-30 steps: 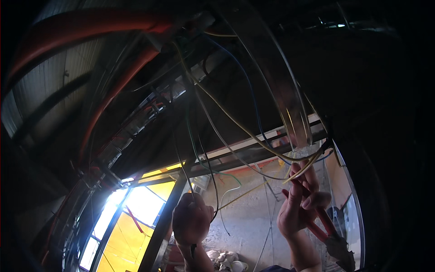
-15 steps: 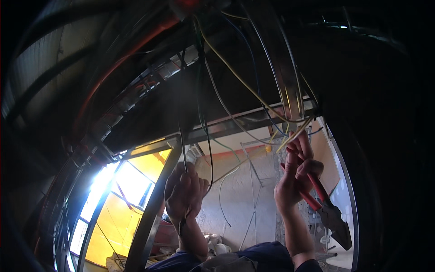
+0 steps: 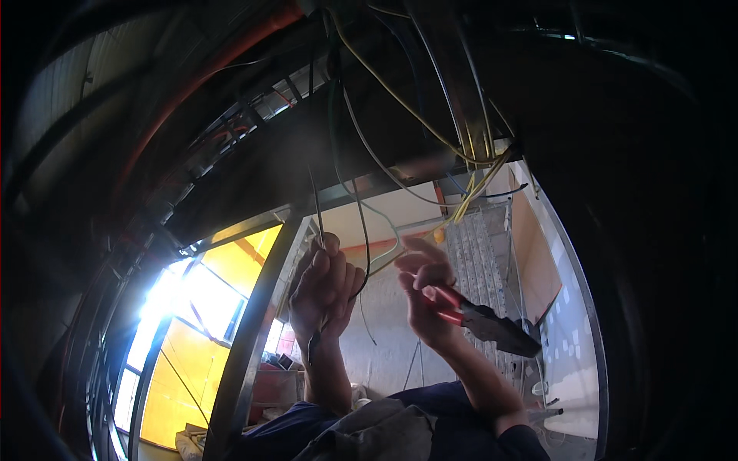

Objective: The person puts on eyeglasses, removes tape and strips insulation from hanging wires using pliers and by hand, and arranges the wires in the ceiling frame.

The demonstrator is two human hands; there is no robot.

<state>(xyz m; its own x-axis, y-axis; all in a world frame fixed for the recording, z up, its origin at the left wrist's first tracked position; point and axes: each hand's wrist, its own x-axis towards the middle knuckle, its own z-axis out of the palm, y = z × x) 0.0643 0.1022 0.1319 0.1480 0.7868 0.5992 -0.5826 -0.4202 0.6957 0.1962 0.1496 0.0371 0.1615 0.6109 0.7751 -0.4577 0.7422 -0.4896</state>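
Just right of the slanted metal post (image 3: 256, 338), a thin black wire (image 3: 367, 250) is clasped in the left hand (image 3: 326, 288), its curve hanging along the fist's right side. A second dark strand is seen entering from above; whether both are one wire cannot be told. Pliers (image 3: 500, 329) are held by their red handles in the right hand (image 3: 430, 296), dark head pointed down and right, away from the wire. Hands are kept apart, near each other. Wire is judged light and springy, easily bent, insulation probably smooth and a bit slippery; best pinched close to the point being worked, without sharp kinks. Pliers are judged stiff, hard to damage, head-heavy; best gripped well back on the handles. Loose yellow wires (image 3: 467, 203) and a green wire (image 3: 393, 227) are left hanging nearby, likely just as flexible, easily snagged.
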